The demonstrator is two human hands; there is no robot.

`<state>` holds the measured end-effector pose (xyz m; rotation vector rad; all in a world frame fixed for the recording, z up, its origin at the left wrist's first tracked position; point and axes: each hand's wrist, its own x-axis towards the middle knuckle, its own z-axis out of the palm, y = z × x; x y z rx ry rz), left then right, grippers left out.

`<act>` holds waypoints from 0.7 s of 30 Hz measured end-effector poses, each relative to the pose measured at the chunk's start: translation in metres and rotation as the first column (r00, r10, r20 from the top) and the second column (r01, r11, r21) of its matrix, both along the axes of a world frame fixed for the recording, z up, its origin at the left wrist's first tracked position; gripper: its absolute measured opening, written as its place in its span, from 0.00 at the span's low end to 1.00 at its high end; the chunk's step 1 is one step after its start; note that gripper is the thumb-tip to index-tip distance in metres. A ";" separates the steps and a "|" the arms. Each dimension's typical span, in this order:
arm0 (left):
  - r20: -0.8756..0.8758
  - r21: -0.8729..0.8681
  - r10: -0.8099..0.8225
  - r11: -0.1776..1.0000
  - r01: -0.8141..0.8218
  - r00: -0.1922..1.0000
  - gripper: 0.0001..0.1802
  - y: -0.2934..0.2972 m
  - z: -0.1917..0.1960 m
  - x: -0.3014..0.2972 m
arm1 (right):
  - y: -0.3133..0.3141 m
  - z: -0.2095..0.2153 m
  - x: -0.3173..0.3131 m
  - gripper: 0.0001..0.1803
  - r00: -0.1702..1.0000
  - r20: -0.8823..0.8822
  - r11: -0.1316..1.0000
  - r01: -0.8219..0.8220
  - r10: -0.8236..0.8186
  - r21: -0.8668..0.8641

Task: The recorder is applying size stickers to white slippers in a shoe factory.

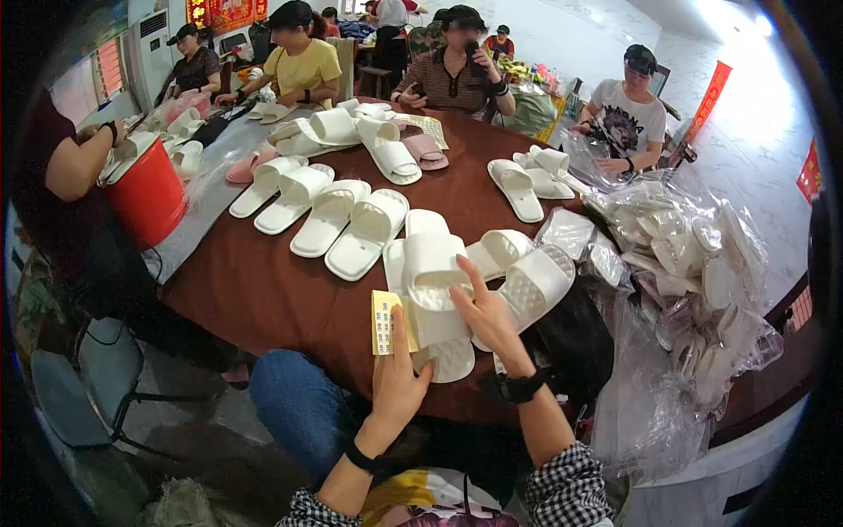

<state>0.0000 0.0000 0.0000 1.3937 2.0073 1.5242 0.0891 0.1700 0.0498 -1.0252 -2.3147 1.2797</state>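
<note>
My left hand (400,378) holds a small yellow sheet of printed stickers (383,327) against its extended index finger, with the thumb apart. The sheet is beside the left edge of a white slipper (432,321) with a wide strap. My right hand (488,318) grips this slipper from the right; its thumb and index finger show at the opening, while the other fingers are mostly hidden. Another white slipper (453,362) lies partly underneath. Close to my right wrist is a white slipper with a quilted insole (537,285).
White slippers (367,235) line the brown tabletop (263,285) to the left and beyond. A heap of plastic-bagged slippers (694,255) covers the right side. Co-workers sit around the table; one person stands by a red bucket (147,200) at left. A grey chair (88,382) is at lower left.
</note>
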 end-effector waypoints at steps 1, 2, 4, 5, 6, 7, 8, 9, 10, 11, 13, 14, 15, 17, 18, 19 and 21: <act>-0.031 -0.007 0.019 1.000 -0.020 0.999 0.58 0.001 0.000 0.000 | -0.003 -0.007 -0.002 0.37 0.995 -0.093 0.987 0.040 -0.026 0.153; -0.061 -0.015 0.036 0.999 -0.037 0.997 0.58 0.002 0.000 0.000 | -0.003 -0.013 -0.002 0.37 0.982 -0.187 0.950 0.095 -0.040 0.297; -0.092 -0.019 0.058 0.998 -0.060 0.994 0.57 0.001 -0.001 -0.010 | -0.008 0.001 0.000 0.34 0.982 -0.153 0.982 0.130 -0.109 0.134; -0.109 -0.007 0.065 0.998 -0.066 0.992 0.56 0.004 0.000 -0.006 | -0.008 0.012 0.009 0.31 0.978 -0.096 0.983 0.183 -0.184 -0.012; -0.102 -0.011 0.064 0.998 -0.065 0.993 0.56 0.006 -0.002 -0.001 | -0.005 0.002 0.020 0.29 0.935 -0.290 0.975 0.220 -0.204 0.024; -0.118 0.008 0.084 0.996 -0.083 0.990 0.55 0.004 -0.004 -0.003 | -0.007 -0.002 0.027 0.29 0.935 -0.290 0.976 0.219 -0.205 0.016; -0.133 0.028 0.105 0.994 -0.102 0.986 0.54 0.002 -0.006 -0.005 | -0.007 -0.006 0.035 0.29 0.868 -0.441 0.938 0.316 -0.226 0.142; -0.123 0.032 0.088 0.996 -0.084 0.989 0.54 0.007 -0.004 0.002 | -0.007 -0.005 0.051 0.30 0.785 -0.577 0.861 0.438 -0.225 0.260; -0.128 0.021 0.099 0.995 -0.097 0.987 0.53 0.008 -0.003 0.003 | -0.016 -0.001 0.060 0.30 0.742 -0.615 0.840 0.492 -0.268 0.227; -0.134 0.012 0.110 0.994 -0.109 0.985 0.53 0.010 -0.002 0.004 | -0.028 0.007 0.069 0.31 0.694 -0.650 0.816 0.544 -0.309 0.193; -0.102 -0.028 0.111 0.993 -0.115 0.989 0.53 0.009 -0.001 0.003 | -0.045 0.004 0.079 0.30 0.652 -0.630 0.826 0.562 -0.421 0.030; -0.071 -0.062 0.115 0.991 -0.119 0.991 0.53 0.008 -0.001 0.004 | -0.049 -0.003 0.081 0.30 0.724 -0.576 0.808 0.562 -0.379 0.175; -0.073 -0.065 0.114 0.991 -0.119 0.991 0.53 0.008 -0.002 0.004 | -0.053 -0.009 0.082 0.31 0.789 -0.510 0.778 0.542 -0.343 0.317; -0.188 -0.011 0.183 0.982 -0.188 0.965 0.52 0.007 -0.007 0.001 | -0.067 -0.019 0.077 0.35 0.884 -0.387 0.775 0.431 -0.261 0.463; -0.185 0.022 0.191 0.982 -0.190 0.964 0.52 0.009 -0.008 0.002 | -0.068 -0.031 0.079 0.36 0.879 -0.401 0.760 0.440 -0.256 0.479; -0.187 0.024 0.181 0.983 -0.180 0.965 0.52 0.009 -0.007 0.002 | -0.066 -0.039 0.079 0.38 0.874 -0.415 0.745 0.448 -0.251 0.494; -0.090 0.011 0.137 0.991 -0.136 0.986 0.51 0.007 -0.003 0.001 | -0.065 -0.039 0.088 0.38 0.861 -0.407 0.835 0.448 -0.306 0.319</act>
